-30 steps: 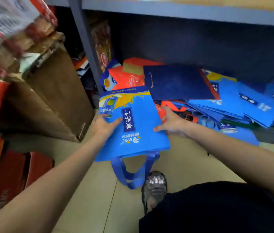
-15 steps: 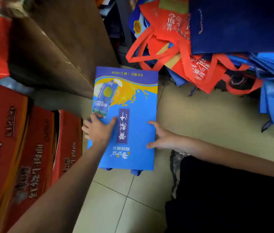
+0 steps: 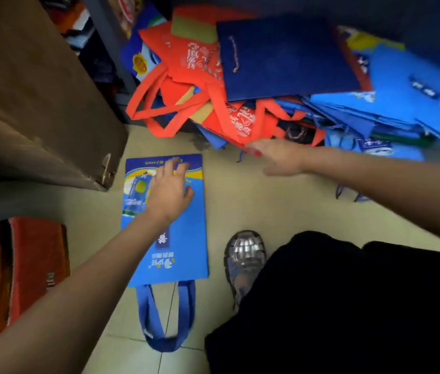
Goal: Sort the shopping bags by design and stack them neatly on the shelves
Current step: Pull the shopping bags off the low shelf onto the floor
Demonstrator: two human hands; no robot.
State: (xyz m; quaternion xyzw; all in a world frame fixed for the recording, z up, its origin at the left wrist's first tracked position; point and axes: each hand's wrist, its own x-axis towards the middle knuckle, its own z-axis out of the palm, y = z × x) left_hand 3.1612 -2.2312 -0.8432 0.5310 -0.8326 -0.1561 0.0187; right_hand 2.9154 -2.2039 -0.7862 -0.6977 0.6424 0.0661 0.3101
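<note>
A light blue shopping bag (image 3: pixel 184 244) with a juice print lies flat on the floor tiles, handles toward me. My left hand (image 3: pixel 169 191) rests flat on its upper half, fingers spread. My right hand (image 3: pixel 278 157) hovers open at the near edge of the bag pile, fingertips by a red bag (image 3: pixel 240 122). The pile on the low shelf holds red bags with looped handles, a dark navy bag (image 3: pixel 286 55) on top, and several light blue bags (image 3: pixel 402 103) fanned to the right.
A large brown cardboard box (image 3: pixel 38 103) stands at the left, close to the blue bag. Red printed cartons (image 3: pixel 33 263) sit at the lower left. A grey shelf post (image 3: pixel 108 44) rises behind the box. My silver shoe (image 3: pixel 243 260) is right of the bag.
The blue bag went from held in both hands to lying flat on the floor. My right hand let go and moved right to the pile; my left hand slid up the bag.
</note>
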